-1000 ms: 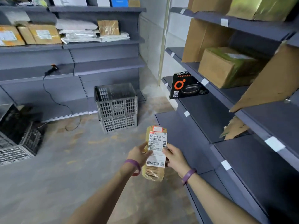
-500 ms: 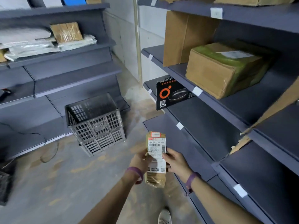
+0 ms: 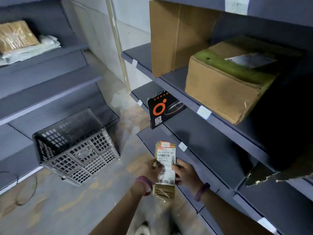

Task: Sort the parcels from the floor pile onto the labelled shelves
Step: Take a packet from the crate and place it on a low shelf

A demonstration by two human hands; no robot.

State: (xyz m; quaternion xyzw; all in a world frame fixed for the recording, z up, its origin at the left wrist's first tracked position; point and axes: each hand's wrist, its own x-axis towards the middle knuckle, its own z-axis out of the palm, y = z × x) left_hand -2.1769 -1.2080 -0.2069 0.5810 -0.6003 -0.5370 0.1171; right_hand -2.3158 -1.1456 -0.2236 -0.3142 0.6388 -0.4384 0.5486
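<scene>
I hold a small tan parcel (image 3: 165,168) upright in front of me, its white shipping label with a barcode facing me. My left hand (image 3: 149,168) grips its left edge and my right hand (image 3: 185,173) grips its right edge. Both wrists wear purple bands. The parcel hovers over the floor, just left of the dark grey shelves (image 3: 208,138) on my right, level with a lower shelf. White label tags (image 3: 204,112) sit on the shelf edges.
On the right shelves stand a brown taped box (image 3: 225,85), an upright cardboard sheet (image 3: 176,36) and a black box with an orange ring (image 3: 163,110). A grey plastic crate (image 3: 76,148) sits on the floor. Parcels (image 3: 17,35) lie on the far left shelf.
My view has swung right and moved closer to the right shelves. The parcel stays held in both hands, roughly the same pose in front of me.
</scene>
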